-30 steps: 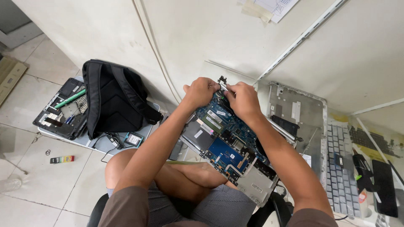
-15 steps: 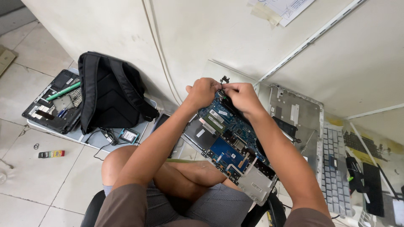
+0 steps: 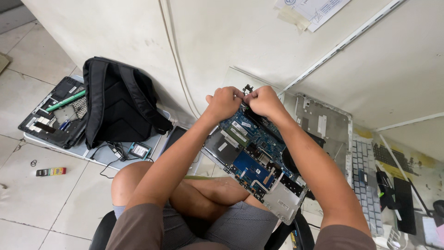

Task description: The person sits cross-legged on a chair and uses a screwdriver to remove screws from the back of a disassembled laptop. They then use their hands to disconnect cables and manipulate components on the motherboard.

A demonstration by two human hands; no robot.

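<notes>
1. Head view, largest first: the opened laptop base point(image 3: 259, 153) rests across the person's lap, tilted, its far edge toward the wall point(image 3: 138, 41). It looks like a stiff, flat, moderately light shell, best held by its outer edges rather than by the exposed blue circuit board point(image 3: 252, 164), which I judge fragile.
2. Next to it on the right lies a detached grey laptop cover point(image 3: 323, 125), and beyond that a keyboard point(image 3: 365, 185).
3. On the floor point(image 3: 27, 194) to the left, a black backpack point(image 3: 115, 102) leans on the wall, beside another dismantled laptop point(image 3: 51, 115).
4. Left hand point(image 3: 224, 103) is closed in a narrow pinch at the base's far edge, touching it.
5. Right hand point(image 3: 264, 101) is likewise curled tight, beside the left, pinching near a small black hinge part point(image 3: 246, 88); that piece looks small and easy to drop, needing fingertip grip.
</notes>
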